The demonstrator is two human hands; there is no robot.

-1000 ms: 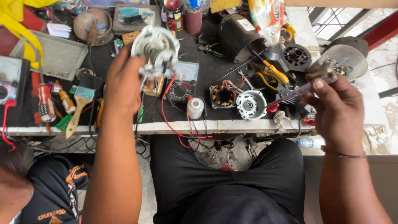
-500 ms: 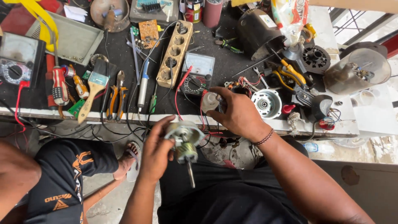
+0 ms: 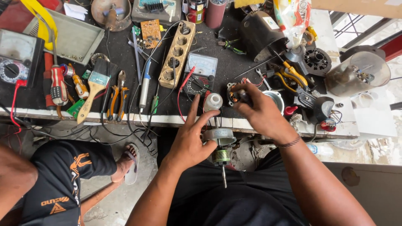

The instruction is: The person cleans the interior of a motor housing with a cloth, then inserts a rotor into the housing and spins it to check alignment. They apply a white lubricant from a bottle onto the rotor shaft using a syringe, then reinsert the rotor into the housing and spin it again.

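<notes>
Rotor [image 3: 220,144] now lower w/ shaft down in left hand [image 3: 190,142]'s grip, right hand [image 3: 261,113] pinching stator [image 3: 235,95] on counter [image 3: 125,62].

Left hand [image 3: 190,140]: forearm rises from the near edge, palm turned right, thumb and lower fingers curled closed in a grip, index finger extended toward the far side. Right hand [image 3: 260,112]: forearm enters from the near right — wrist banded by a thin dark bracelet — knuckles up, fingers bent down and pinched together at their tips.
</notes>
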